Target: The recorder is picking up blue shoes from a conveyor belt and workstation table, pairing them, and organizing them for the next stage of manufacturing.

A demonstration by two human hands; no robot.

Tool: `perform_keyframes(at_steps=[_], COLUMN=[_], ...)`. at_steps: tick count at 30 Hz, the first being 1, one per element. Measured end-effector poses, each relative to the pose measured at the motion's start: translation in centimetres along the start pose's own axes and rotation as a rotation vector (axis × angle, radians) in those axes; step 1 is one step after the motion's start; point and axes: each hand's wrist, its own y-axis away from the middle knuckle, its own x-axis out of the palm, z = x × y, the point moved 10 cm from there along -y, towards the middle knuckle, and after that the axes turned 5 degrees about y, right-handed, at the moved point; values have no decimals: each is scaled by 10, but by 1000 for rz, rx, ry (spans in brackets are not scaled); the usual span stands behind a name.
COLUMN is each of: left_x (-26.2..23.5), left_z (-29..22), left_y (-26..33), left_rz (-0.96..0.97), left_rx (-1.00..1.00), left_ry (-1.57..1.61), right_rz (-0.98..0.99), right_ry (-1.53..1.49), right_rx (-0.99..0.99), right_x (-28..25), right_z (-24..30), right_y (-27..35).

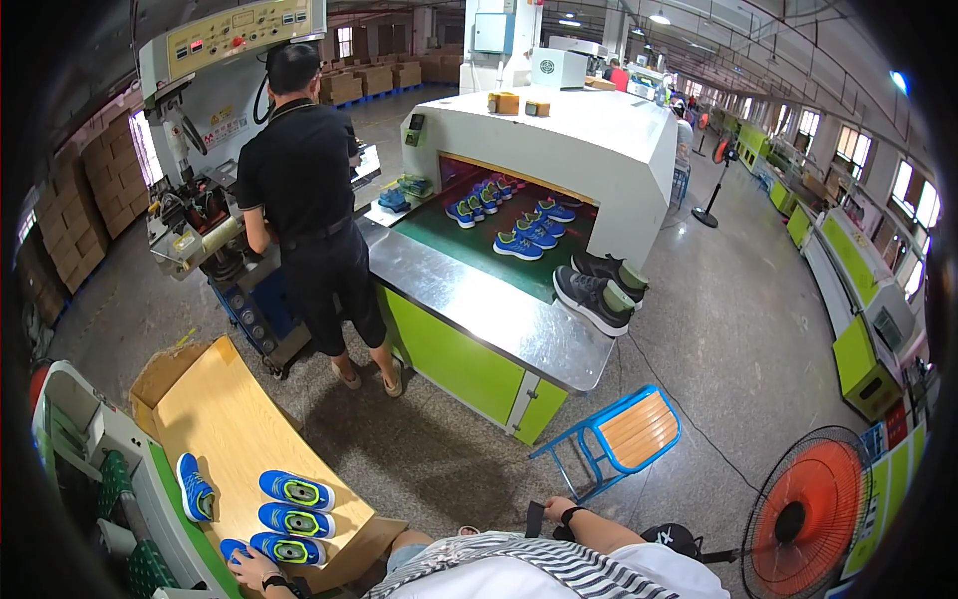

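At the lower left, my left hand is closed over a blue sneaker at the near end of a wood-coloured tabletop. Part of that shoe is hidden by the hand. Beside it lie three blue sneakers with lime-green linings, including a near sneaker and a far sneaker. Another blue sneaker rests alone near the table's left edge. My right hand, in front of my body, has its fingers closed on a dark flat strip, whose kind I cannot make out.
A green conveyor carries several blue sneakers out of a white tunnel machine. Dark shoes sit on its metal edge. A person in black works at a machine on the left. A blue-framed stool and red fan stand right.
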Motion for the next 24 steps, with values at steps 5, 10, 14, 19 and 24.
perform_keyframes(at_steps=[5, 10, 14, 19, 24], left_x=[-3, -7, -6, 6, 7], left_z=[-2, -8, -4, 2, 0], left_y=[3, 5, 1, -7, -10], left_rz=[25, -21, 4, 60, 60], left_rx=[-24, -20, -31, -34, -28], left_ry=[-23, -161, -152, -103, -118], right_rz=[-16, -44, -1, -21, -25], right_ry=[7, 6, 32, 52, 40], right_rx=[-15, -32, -8, -21, -30], right_x=[3, 2, 5, 5, 4], right_z=[-1, 0, 0, 1, 1], right_y=[-4, -4, -3, -4, -6])
